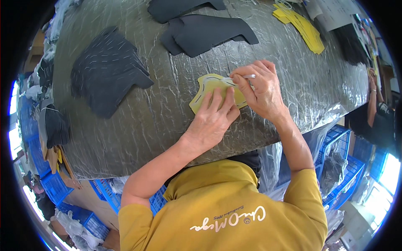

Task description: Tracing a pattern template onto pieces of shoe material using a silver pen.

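A yellow cut piece (pixel 195 103) lies on the covered table in front of me, with a paler template (pixel 207 86) on top that has dark slots along its edge. My left hand (pixel 212 121) rests on the template, its fingers stretched out and pressing it down. In my right hand (pixel 261 90) is a slim white pen (pixel 250 76), pinched between thumb and fingers. Its tip meets the template's upper edge, where short white marks show. Part of the yellow piece is hidden under my fingers.
Dark cut pieces with white dashes (pixel 106 67) lie fanned at the left. More dark pieces (pixel 209 33) lie at the far side, and a yellow stack (pixel 299 27) at the far right. Blue crates (pixel 335 138) stand below the table's edge. Another person's arm (pixel 372 98) shows at the right.
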